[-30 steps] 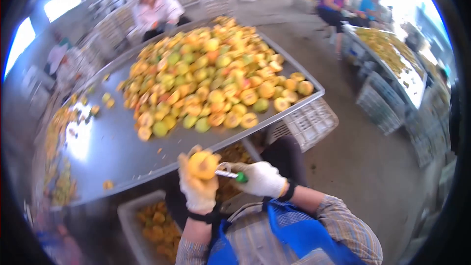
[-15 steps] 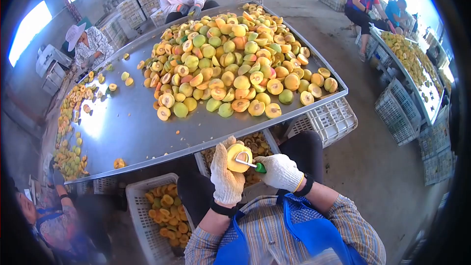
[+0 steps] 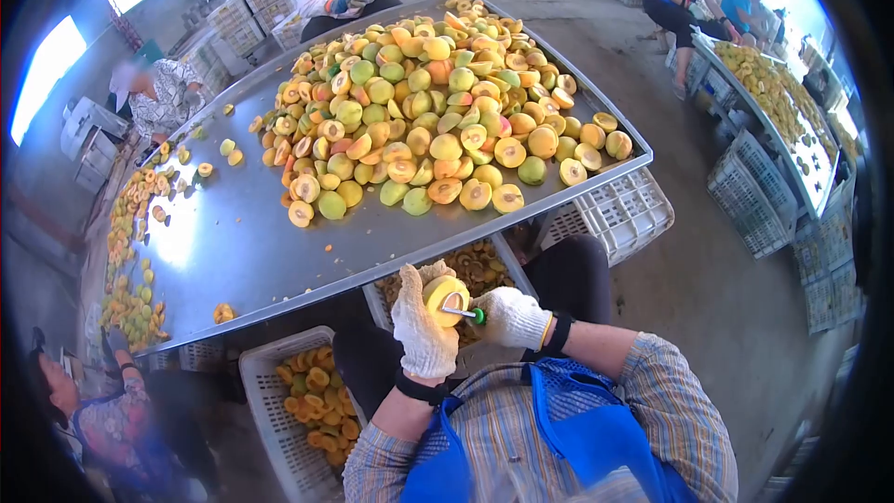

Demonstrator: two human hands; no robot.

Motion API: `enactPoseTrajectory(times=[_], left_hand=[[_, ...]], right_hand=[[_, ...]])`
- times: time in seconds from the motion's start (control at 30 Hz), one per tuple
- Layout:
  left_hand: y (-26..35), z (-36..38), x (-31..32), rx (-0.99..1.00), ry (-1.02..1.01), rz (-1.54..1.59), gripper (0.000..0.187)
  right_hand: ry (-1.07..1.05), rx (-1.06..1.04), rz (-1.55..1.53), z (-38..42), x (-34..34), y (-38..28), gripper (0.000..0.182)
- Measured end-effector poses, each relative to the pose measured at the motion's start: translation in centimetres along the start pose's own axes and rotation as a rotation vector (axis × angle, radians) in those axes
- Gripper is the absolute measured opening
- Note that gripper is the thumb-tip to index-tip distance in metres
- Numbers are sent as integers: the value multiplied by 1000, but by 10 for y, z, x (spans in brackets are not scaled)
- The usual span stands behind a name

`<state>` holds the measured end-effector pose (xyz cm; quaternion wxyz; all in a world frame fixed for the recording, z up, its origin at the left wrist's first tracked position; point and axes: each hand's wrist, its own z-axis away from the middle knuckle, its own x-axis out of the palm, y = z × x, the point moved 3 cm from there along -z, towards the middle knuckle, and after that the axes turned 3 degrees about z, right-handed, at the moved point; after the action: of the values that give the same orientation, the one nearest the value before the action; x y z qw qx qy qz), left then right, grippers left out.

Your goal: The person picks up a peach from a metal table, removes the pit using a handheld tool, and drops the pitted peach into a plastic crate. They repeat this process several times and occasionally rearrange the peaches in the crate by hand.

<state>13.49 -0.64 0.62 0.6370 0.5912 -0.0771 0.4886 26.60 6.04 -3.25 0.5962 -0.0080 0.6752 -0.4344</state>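
A yellow fruit half (image 3: 444, 299) with its cut face showing is held in my left hand (image 3: 424, 328), which wears a white knitted glove. My gloved right hand (image 3: 512, 319) is closed around the green handle of a small metal tool (image 3: 472, 315). The tool's looped tip touches the cut face. Both hands are over a white crate (image 3: 521, 275) of fruit pieces, just below the edge of the metal table (image 3: 326, 296). A large pile of halved fruit (image 3: 419, 121) lies on that table.
Another crate (image 3: 270, 410) with fruit halves stands at lower left, and a white crate (image 3: 629, 214) is under the table's right corner. People sit at the far side, the left and another table (image 3: 801, 130) at right. Loose fruit lines the table's left edge.
Both hands have shifted slightly left in view, and the fruit half is turned a little more sideways. The tool remains against its cut face. The view has shifted slightly.
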Motion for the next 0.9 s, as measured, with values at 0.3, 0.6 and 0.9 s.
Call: enactPoseTrajectory(times=[0.3,0.6,0.9], left_hand=[[4,6,12,-17,-71,-42,37],[5,-1,8,34,27,17,38],[21,24,16,123,-93,-300,37]], right_hand=[[19,79,-182,6,-3,-22,14],[-125,28,73,-3,-22,-14,15],[-195,-47,74,-10,-29,-23,20]])
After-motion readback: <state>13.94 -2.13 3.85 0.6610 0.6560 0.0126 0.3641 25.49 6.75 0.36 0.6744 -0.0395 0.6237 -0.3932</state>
